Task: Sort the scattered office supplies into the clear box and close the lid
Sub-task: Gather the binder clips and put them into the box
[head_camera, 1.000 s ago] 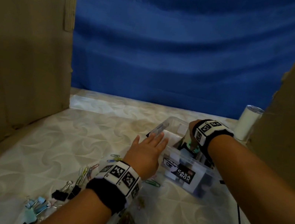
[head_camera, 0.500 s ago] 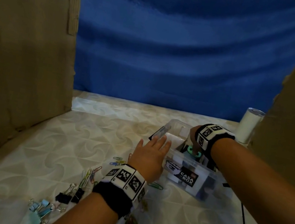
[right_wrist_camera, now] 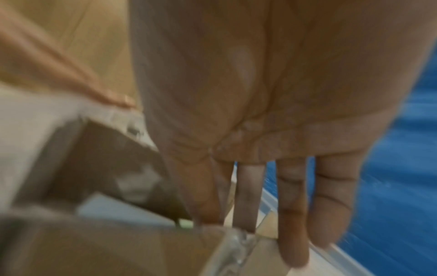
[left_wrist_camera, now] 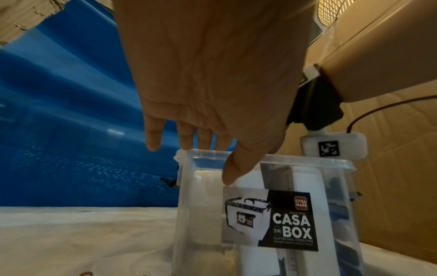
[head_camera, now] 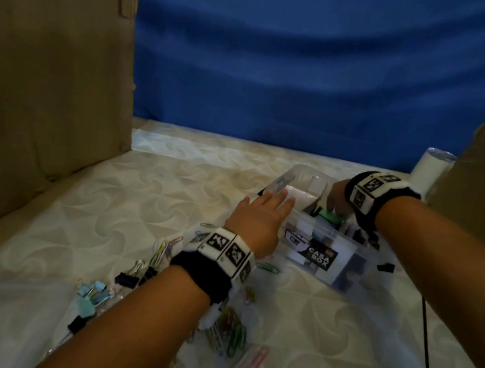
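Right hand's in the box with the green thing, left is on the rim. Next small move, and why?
Probably let go of the green item and lift the right hand out. Its fingertips are already down among the contents of the clear box, the left hand lies flat on the rim, and paper clips remain on the table.

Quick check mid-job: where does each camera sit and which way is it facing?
Head: worn high, looks forward and down at the clear box and scattered paper clips; both forearms show.
Left wrist: low, looks along the left hand at the box's labelled wall.
Right wrist: blurred, looks along the right hand down into the box.
Shared: the box appears in all three views.
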A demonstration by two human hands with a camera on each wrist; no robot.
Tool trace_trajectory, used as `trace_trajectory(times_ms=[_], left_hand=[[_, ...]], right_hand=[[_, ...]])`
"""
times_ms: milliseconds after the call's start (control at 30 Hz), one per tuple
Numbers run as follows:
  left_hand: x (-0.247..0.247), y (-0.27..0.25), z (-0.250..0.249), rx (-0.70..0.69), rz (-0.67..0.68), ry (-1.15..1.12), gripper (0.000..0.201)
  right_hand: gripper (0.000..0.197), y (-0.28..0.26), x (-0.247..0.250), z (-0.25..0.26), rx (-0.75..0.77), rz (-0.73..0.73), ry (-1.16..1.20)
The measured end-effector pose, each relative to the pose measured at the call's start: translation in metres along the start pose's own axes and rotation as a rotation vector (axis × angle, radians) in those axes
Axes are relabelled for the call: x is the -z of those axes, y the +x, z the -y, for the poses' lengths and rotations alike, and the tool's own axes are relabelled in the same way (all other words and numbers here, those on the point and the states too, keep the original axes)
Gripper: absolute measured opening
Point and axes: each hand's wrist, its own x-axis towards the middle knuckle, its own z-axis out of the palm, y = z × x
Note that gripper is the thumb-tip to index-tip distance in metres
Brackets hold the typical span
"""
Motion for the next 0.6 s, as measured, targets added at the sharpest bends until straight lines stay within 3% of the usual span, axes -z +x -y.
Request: trace_trajectory(times_ms=[33, 100, 200, 267, 433, 600], left_hand=[[0.002, 0.000, 0.001, -0.005, 0.010, -0.002, 0.080], [0.010, -0.001, 0.002, -0.024, 0.031, -0.016, 0.081], [0.021, -0.008, 0.007, -0.060, 0.075, -0.098, 0.075], [0.026, -0.015, 0.014, -0.057, 0.026, -0.166, 0.067], [0.041, -0.062, 0.029, -0.096, -0.245, -0.148, 0.044], [0.036, -0.144, 0.051, -0.074, -0.207, -0.157, 0.033]], right_hand=[[0.048, 0.022, -0.009, -0.011, 0.037, -0.019, -0.001], [0.051, 0.000, -0.001, -0.012, 0.025, -0.097, 0.049], [0.040, -0.152, 0.035, 0.041, -0.031, -0.133, 0.284], [0.037, -0.198, 0.048, 0.053, -0.001, -0.216, 0.383], [0.035, -0.276, 0.035, 0.071, 0.101, -0.353, 0.593], [0.030, -0.323, 0.005, 0.120, 0.266, -0.394, 0.762]])
